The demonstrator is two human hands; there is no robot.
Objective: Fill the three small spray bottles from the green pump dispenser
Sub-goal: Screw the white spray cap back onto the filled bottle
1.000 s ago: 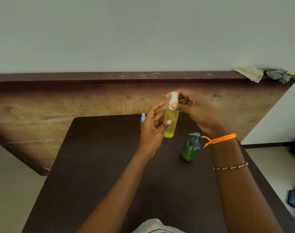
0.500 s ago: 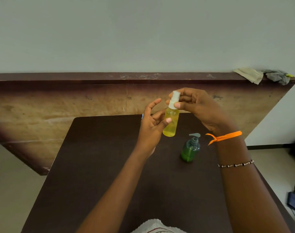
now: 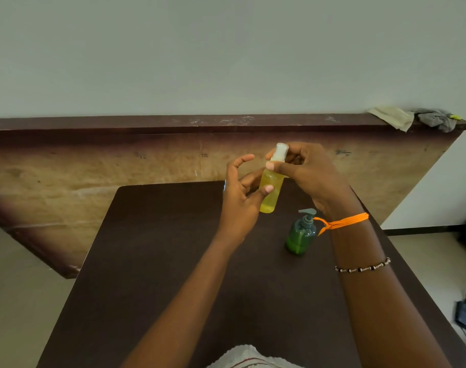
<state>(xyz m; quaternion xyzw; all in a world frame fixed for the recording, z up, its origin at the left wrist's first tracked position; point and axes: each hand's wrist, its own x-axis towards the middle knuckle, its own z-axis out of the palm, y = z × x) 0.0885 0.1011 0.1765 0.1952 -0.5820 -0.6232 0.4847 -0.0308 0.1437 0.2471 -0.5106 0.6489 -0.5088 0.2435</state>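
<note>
Yellow bottle (image 3: 271,192) held above the dark table's (image 3: 152,261) far edge.
Left hand (image 3: 239,197) pinches its body, right hand (image 3: 308,171) grips its white cap; dispenser (image 3: 300,233) stands near the right edge; wooden ledge (image 3: 93,123) against a grey wall (image 3: 200,49).

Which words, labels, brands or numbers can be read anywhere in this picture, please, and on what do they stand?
None can be read.
Yellow spray bottle: no label visible.
Green pump dispenser: no label visible.
Wooden panel: small dark marks, too blurred to read.
</note>
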